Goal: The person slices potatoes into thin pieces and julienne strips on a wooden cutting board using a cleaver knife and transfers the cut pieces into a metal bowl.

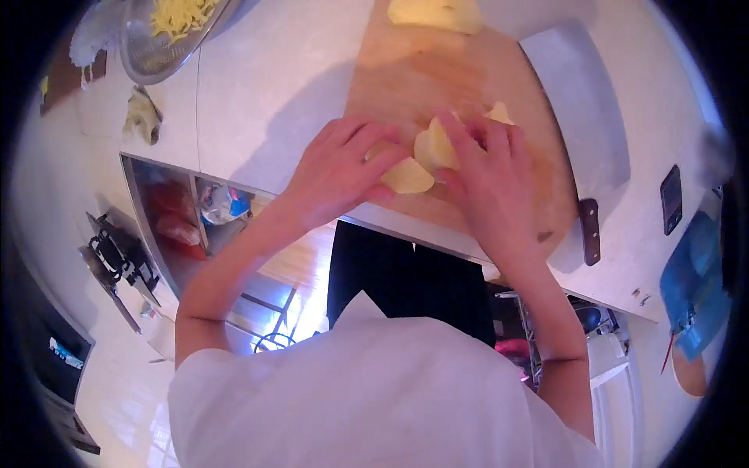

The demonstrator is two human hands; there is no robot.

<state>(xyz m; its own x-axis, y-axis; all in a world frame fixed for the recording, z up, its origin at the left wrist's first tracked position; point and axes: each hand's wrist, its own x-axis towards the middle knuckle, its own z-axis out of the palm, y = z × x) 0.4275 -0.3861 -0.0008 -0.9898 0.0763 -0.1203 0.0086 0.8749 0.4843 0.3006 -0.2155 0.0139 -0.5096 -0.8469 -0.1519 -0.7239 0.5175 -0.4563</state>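
Note:
On the wooden cutting board [437, 78], pale yellow potato slices [409, 178] lie under the fingers of my left hand [349, 160], which curl around them near the board's front edge. My right hand [493, 168] grips a second group of potato slices [434, 148] just to the right, its thumb and fingers bent over them. A further slice [499, 114] pokes out behind the right fingers. At the far end of the board sits a larger peeled potato piece [435, 14]. The undersides of both groups are hidden by my fingers.
A cleaver with a broad blade [581, 93] and brown handle [591, 232] lies along the board's right side. Beyond it is a phone [671, 199]. A metal colander [160, 58] with potato strips stands far left, near a crumpled cloth [142, 117]. Below, a drawer [168, 210] stands open.

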